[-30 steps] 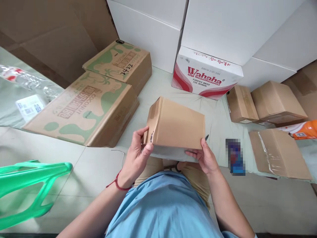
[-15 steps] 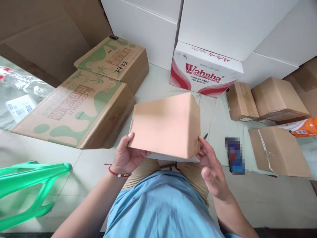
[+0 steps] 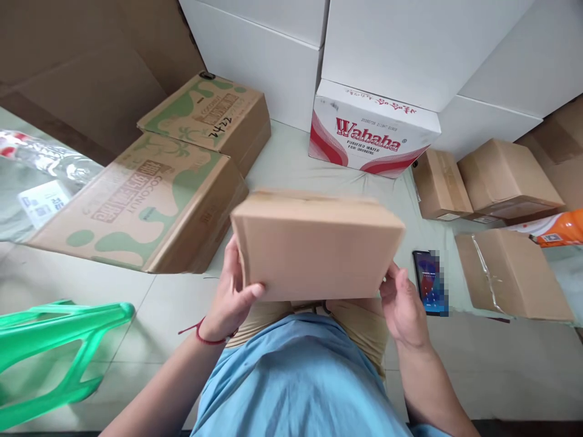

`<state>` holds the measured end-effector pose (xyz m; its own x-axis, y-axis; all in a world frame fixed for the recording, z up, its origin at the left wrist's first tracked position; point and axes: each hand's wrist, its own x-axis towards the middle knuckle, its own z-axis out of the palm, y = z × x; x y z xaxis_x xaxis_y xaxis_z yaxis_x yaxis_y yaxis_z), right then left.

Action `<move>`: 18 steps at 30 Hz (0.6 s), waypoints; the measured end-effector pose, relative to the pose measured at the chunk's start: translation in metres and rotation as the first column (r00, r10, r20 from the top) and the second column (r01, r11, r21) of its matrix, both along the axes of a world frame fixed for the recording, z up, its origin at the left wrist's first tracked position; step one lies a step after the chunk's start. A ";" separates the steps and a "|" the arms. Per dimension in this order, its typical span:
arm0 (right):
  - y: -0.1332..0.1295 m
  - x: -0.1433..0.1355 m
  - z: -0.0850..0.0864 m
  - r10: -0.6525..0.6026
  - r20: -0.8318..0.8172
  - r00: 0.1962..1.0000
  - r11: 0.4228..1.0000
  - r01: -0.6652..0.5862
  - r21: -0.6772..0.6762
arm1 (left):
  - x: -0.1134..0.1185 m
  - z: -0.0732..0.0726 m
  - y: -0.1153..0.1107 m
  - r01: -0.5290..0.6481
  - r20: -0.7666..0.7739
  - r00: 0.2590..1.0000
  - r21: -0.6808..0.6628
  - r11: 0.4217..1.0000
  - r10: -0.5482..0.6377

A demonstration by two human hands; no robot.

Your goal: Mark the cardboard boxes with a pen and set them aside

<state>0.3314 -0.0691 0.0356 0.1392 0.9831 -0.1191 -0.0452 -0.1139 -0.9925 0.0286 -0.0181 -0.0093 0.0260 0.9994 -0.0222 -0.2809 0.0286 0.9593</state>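
Observation:
A plain brown cardboard box (image 3: 314,258) is held up in front of my body, one long side facing me and its top edge slightly blurred. My left hand (image 3: 237,297), with a red string bracelet at the wrist, grips the box's left end, the thumb on the near face. At the lower right corner my right hand (image 3: 403,303) holds the box, its fingers partly hidden behind it. Right of that hand a phone (image 3: 428,282) lies on the pale-covered surface (image 3: 286,152).
Two green-printed coconut cartons (image 3: 146,200) stand at the left, a white and red Wahaha carton (image 3: 371,133) at the back. Several brown boxes (image 3: 514,273) and an orange package (image 3: 565,227) are at the right. A green stool (image 3: 68,340) stands at lower left.
The box has been turned in my hands, so a long side now faces me and its right end reaches farther right. My left hand has shifted its grip; my right hand has moved slightly right and down.

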 end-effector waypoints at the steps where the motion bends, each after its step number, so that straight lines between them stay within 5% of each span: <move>1: 0.000 0.004 -0.002 -0.051 -0.058 0.997 0.998 0.049 -0.033 | 0.000 0.002 -0.001 0.043 -0.089 0.995 0.106 0.993 -0.033; 5: -0.002 0.016 -0.003 -0.254 -0.235 0.938 0.965 0.228 -0.132 | -0.003 0.012 -0.002 0.233 -0.392 0.917 0.385 0.893 -0.070; 10: -0.005 0.018 0.004 -0.262 -0.281 0.923 0.958 0.213 -0.194 | -0.005 0.038 -0.002 0.412 -0.685 0.728 0.416 0.811 -0.018; 14: -0.005 0.016 0.003 -0.268 -0.249 0.931 0.958 0.230 -0.171 | -0.012 0.048 0.001 0.499 -0.726 0.681 0.361 0.788 -0.098; 18: -0.008 0.016 -0.002 -0.233 -0.105 0.967 0.971 0.226 -0.074 | -0.020 0.043 0.001 0.498 -0.629 0.744 0.300 0.814 -0.224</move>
